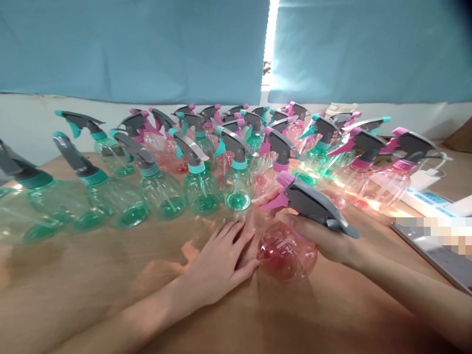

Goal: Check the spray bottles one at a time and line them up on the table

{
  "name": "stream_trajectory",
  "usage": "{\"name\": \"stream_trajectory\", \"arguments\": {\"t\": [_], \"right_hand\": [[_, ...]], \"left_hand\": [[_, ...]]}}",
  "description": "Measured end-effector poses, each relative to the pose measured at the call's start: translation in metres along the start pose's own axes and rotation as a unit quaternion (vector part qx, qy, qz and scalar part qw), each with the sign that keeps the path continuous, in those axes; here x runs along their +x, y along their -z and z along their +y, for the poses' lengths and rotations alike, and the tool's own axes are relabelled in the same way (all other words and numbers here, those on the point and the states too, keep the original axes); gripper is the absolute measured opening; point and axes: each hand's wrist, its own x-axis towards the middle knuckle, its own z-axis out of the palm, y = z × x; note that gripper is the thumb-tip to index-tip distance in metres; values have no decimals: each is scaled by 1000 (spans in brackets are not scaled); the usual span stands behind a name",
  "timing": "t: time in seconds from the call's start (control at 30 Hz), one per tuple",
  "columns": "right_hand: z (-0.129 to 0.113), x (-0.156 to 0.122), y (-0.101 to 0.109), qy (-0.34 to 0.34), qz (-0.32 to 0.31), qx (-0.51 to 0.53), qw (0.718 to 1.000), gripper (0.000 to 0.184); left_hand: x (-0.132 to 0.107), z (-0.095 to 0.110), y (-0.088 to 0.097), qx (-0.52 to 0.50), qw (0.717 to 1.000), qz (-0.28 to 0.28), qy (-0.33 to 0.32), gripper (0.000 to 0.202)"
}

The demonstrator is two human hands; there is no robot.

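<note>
Nearest spray bottle (285,255): pink, grey; blurred leftmost bottle (14,216): seemingly green.

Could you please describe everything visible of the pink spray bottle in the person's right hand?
The pink spray bottle has a rounded, see-through, pink-tinted body, apparently plastic. Its dark grey sprayer head has a pink nozzle, pointing forward and left, and a pink trigger. The right hand grips its neck, in front of the other bottles; whether its base touches the table is unclear.

Indoor room, kind unclear: blue curtains (132,49), table (55,280)
</note>
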Motion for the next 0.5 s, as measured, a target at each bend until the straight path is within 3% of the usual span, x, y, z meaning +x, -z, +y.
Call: {"name": "stream_trajectory", "arguments": {"t": [0.5], "right_hand": [[6,-2,4,-8,-5,-20,1000,18]], "left_hand": [[0,1,2,6,1000,-4,3,52]]}}
